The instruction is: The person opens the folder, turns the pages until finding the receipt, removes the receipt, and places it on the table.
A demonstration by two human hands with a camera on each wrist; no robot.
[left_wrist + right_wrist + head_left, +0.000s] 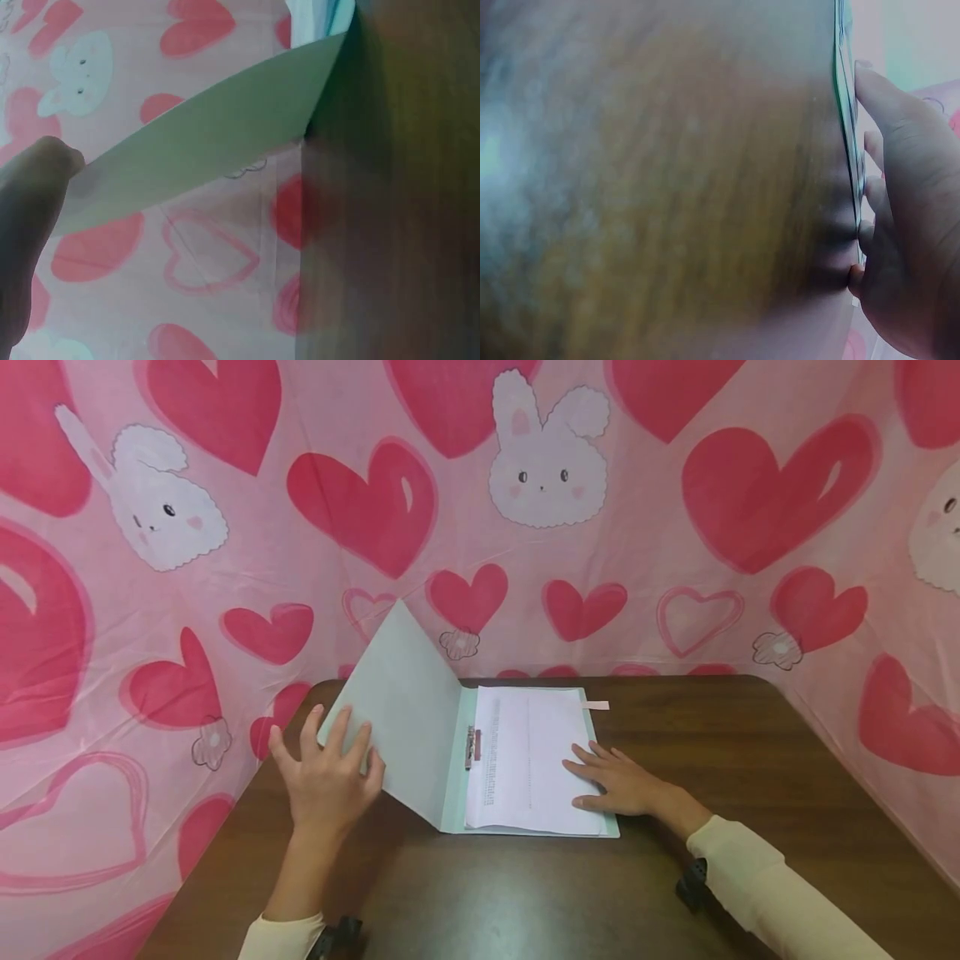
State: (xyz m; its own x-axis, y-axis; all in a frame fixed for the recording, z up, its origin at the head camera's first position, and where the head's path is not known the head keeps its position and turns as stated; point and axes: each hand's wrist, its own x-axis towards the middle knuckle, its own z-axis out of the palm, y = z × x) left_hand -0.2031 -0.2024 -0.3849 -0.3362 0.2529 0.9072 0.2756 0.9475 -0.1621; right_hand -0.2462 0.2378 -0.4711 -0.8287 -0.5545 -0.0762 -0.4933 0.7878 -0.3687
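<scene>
A pale green folder [456, 810] lies opened on the table, its front cover [408, 718] raised and slanting to the left. At the cover's outer edge is my left hand [328, 781], fingers spread. In the left wrist view a digit [56, 161] meets the rim of the cover [217, 135]. White printed sheets [536, 760] lie inside the folder beside a metal clip [472, 747] near the spine. My right hand [622, 781] rests on the right edge of the sheets with its fingers extended; the right wrist view shows it along the stack's edge.
A pink tab [596, 705] sticks out from the folder's upper right. The brown wooden table [720, 743] runs back to a pink cloth [637, 543] with hearts and rabbits, which hangs behind and on both sides.
</scene>
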